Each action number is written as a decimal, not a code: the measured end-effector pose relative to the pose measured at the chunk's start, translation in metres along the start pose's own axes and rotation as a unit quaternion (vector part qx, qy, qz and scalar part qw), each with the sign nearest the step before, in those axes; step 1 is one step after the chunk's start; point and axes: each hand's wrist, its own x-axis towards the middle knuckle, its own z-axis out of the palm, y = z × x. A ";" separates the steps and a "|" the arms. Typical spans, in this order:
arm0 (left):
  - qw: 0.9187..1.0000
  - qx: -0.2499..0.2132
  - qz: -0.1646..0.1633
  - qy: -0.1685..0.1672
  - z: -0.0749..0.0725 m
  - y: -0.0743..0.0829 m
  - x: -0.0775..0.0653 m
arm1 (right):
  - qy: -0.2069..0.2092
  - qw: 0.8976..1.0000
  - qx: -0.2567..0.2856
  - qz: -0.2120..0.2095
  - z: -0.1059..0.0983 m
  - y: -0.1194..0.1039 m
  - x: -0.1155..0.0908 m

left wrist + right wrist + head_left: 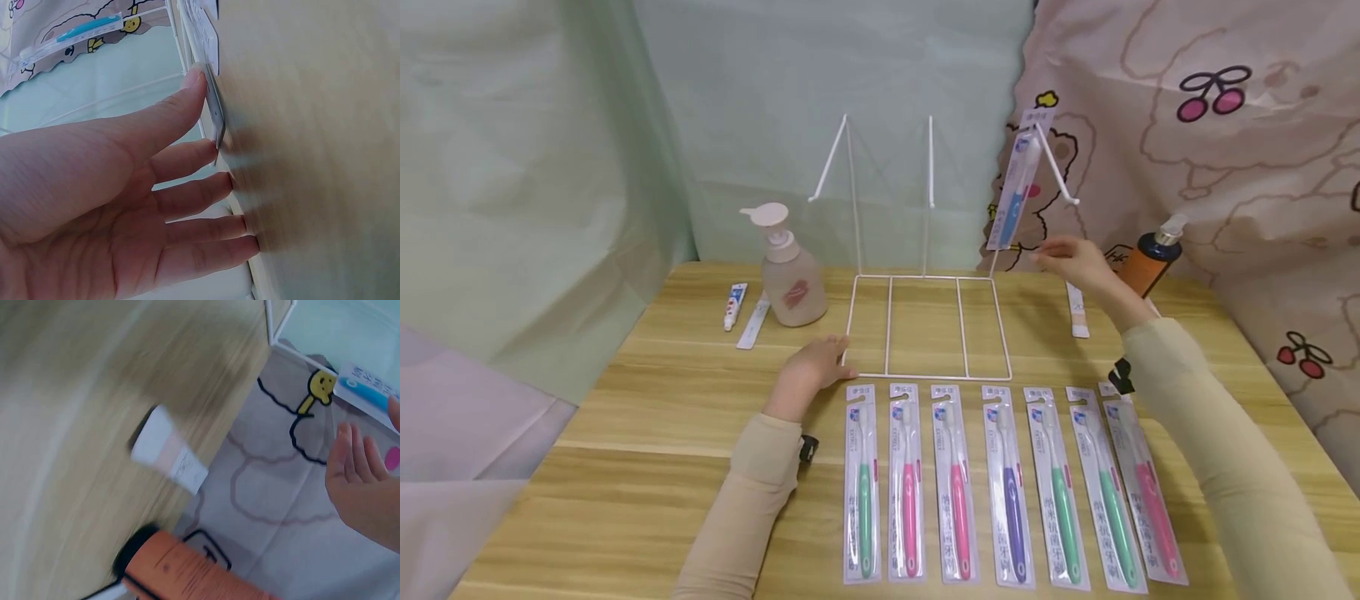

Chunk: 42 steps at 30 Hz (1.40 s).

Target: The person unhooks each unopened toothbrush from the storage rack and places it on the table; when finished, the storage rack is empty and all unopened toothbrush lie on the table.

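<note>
My left hand (811, 367) rests at the front left corner of a white wire rack (925, 377). Its thumb presses near the corner, and in the left wrist view the fingertips (250, 242) reach down to the tabletop, fairly straight. A packaged blue toothbrush (1018, 179) hangs by its card from the rack's right hook (1057, 167). Just below and right of that pack, my right hand (1075, 260) is raised with nothing in its fingers. Several packaged toothbrushes lie in a row before the rack, among them a purple one (1009, 492) and a rightmost pink one (1150, 500).
Left of the rack stands a pump bottle (793, 283), with a small toothpaste tube (735, 307) and a flat white strip (754, 322) beside it. On the right are a white and beige tube (1077, 311) and an orange bottle (1150, 260). Curtains hang behind.
</note>
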 end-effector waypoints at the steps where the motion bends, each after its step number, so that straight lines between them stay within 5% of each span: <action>1: 1.000 0.000 0.000 0.000 0.000 0.000 0.000 | 0.008 1.000 0.008 -0.003 0.002 -0.003 0.005; 8: 1.000 0.007 0.000 -0.004 -0.002 0.000 0.000 | 0.057 0.996 0.065 0.000 0.019 -0.024 0.033; 19: 1.000 0.000 -0.006 -0.005 -0.002 0.002 -0.002 | 0.100 0.992 0.081 -0.015 0.024 -0.048 0.044; 29: 1.000 0.000 -0.003 -0.012 0.001 0.000 0.006 | 0.113 0.992 0.052 -0.010 0.023 -0.040 0.034; 42: 1.000 0.003 -0.010 -0.006 -0.003 0.004 -0.004 | 0.062 0.995 0.077 -0.021 0.029 -0.026 -0.008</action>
